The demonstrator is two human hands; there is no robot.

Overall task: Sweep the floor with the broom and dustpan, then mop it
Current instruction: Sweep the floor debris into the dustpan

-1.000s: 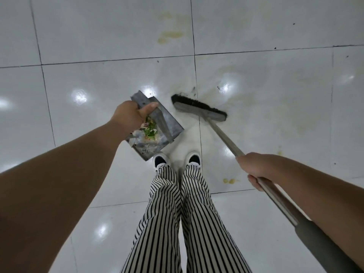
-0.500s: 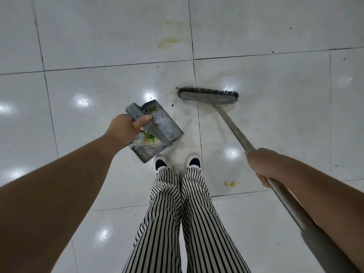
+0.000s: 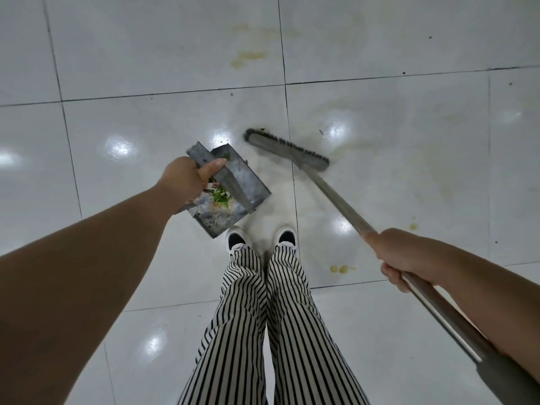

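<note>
My left hand [image 3: 187,179] grips the flat handle of a grey metal dustpan [image 3: 248,182], held just in front of my left shoe. Green scraps and pale debris [image 3: 220,198] lie inside the pan. My right hand [image 3: 394,252] grips the long grey handle of the broom [image 3: 336,197]. The broom's dark-bristled head [image 3: 287,149] rests on the white tile floor [image 3: 146,54], slanted, just right of the dustpan's open side. No mop is in view.
Yellowish stains mark the tiles at the top centre [image 3: 248,58], near my right foot [image 3: 339,268] and at the right [image 3: 413,226]. My striped trouser legs [image 3: 263,317] and shoes stand in the middle. Dark specks [image 3: 321,131] dot the floor.
The broom head has swung from lying level ahead to a slant, its right end drawn back toward me. The dustpan in my left hand has barely shifted.
</note>
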